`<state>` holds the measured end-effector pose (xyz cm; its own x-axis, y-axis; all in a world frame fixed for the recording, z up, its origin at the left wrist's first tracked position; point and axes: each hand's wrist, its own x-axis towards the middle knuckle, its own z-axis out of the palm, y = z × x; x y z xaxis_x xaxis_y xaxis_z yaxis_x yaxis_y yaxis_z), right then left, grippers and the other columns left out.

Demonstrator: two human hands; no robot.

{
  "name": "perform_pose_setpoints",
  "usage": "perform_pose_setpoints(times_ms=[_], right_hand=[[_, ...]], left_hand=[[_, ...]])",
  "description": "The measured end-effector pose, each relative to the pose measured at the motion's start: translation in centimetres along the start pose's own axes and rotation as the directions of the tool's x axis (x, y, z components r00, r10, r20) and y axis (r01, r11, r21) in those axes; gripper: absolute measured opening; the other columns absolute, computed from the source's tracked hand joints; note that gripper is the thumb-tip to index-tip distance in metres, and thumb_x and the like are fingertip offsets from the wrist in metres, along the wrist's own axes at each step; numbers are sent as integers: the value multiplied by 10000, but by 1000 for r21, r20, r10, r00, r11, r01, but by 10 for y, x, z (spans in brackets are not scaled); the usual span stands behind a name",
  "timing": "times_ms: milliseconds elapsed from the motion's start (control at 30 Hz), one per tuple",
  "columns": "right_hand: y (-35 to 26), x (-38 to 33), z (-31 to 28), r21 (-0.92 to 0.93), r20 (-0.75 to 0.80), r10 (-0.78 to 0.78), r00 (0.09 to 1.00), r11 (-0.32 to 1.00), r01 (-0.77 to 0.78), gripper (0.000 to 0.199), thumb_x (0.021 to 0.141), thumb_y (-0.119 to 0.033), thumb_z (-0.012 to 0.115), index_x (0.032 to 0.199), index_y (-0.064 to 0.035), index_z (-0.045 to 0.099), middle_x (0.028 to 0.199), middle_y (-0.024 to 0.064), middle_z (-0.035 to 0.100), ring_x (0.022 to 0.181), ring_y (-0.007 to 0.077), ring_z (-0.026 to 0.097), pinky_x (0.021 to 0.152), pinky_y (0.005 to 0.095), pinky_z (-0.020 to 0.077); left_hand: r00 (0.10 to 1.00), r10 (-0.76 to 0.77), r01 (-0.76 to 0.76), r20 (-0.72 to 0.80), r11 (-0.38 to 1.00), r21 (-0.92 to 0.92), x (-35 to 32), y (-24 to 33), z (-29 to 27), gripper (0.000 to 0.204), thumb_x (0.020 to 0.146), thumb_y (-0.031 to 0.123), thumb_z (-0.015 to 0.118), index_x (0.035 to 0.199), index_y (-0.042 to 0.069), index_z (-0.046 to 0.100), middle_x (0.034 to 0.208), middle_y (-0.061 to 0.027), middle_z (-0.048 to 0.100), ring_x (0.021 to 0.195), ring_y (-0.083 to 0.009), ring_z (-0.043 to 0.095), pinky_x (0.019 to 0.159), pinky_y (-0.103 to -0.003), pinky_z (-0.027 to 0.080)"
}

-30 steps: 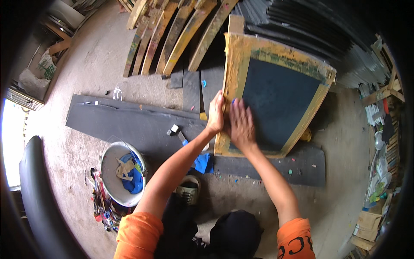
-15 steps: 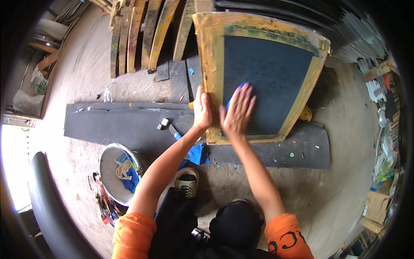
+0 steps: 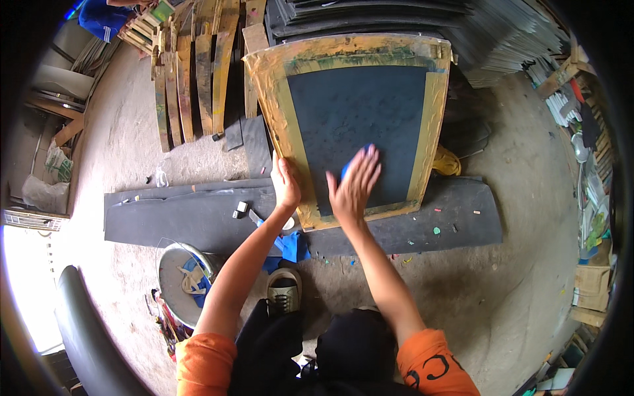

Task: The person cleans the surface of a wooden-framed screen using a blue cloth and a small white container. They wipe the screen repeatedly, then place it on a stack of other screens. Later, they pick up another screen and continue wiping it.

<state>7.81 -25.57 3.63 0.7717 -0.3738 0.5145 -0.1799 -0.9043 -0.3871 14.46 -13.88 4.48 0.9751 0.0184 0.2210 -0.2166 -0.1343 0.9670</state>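
A large screen frame [image 3: 277,105] with a yellow-stained wooden border and dark mesh [image 3: 363,112] stands tilted on a long black mat [image 3: 178,214]. My left hand [image 3: 285,185] grips the frame's left edge near its lower corner. My right hand [image 3: 354,185] presses flat on the lower part of the mesh, with a bit of blue cloth [image 3: 346,169] showing under its fingers. Both sleeves are orange.
A metal bucket [image 3: 173,264] with rags sits lower left, a blue cloth [image 3: 290,247] by my shoe [image 3: 284,290]. Wooden slats [image 3: 198,72] lean at the back left, stacked dark sheets [image 3: 502,46] back right. Small bits lie on the mat.
The view has shifted so the frame sits more centred and upright. My right hand has slid rightward and down on the mesh; my left hand stays on the left edge.
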Motion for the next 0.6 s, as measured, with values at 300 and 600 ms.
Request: perform_pose_setpoints(times_ms=[300,600], right_hand=[[-29,43,-13,74,-72,101,992,993,-95,794,851,-410,460,1334,108,102,1391,309,87,1309,420,82,1049,511,120],[29,-64,10,-39,57,100,993,994,-98,759,858,-349,470,1332,113,98,1393,307,79,1307,425,74,1039,531,122]], left_hand=[[995,95,-94,-27,995,30,4,-1,-4,359,942,337,302,1054,33,456,580,20,359,505,-67,324,444,-237,281],[992,123,-122,-17,992,36,0,8,2,383,940,341,307,1005,-11,444,566,-19,370,508,-102,335,462,-275,287]])
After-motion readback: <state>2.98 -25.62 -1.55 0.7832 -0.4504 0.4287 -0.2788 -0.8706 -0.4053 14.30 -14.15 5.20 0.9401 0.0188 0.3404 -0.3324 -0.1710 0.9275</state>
